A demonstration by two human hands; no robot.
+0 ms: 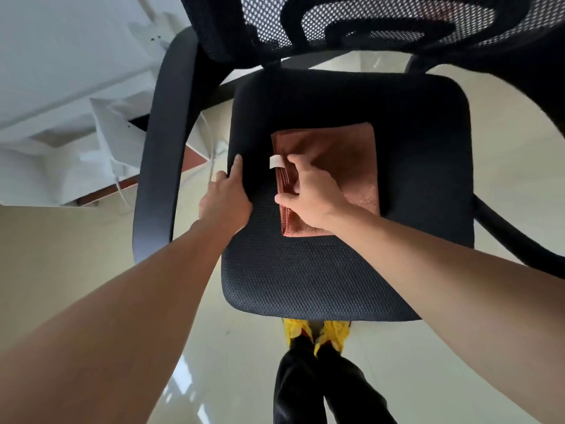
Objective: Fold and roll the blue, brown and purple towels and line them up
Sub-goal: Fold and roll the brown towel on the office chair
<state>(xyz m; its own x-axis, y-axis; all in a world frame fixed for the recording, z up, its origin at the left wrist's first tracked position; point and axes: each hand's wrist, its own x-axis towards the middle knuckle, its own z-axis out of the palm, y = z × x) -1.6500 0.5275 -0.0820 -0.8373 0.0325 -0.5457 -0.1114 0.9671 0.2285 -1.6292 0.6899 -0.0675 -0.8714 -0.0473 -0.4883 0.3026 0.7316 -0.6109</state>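
**Brown towel folded flat on chair seat**

Stood on a glossy pale floor [428, 362]: a black office chair, its mesh seat [305, 286] filling the middle of the view, mesh backrest [382, 22] at the far side, left armrest [162, 148] curving down the left.

Lay flat on the far half of the seat, right of centre: the brown towel [345, 154], folded into a rectangle of several layers, stacked edges facing left.

Rested on the seat's left edge, just left of the towel and apart from it: the left hand [224, 203], fingers extended, holding nothing.

Lay over the towel's near-left part: the right hand [308, 191], fingers curled onto the layered left edge; full pinch on the layers could not be confirmed.

Protruded from the towel's left edge, just beside the right hand's fingertips: a small white label [275, 162].
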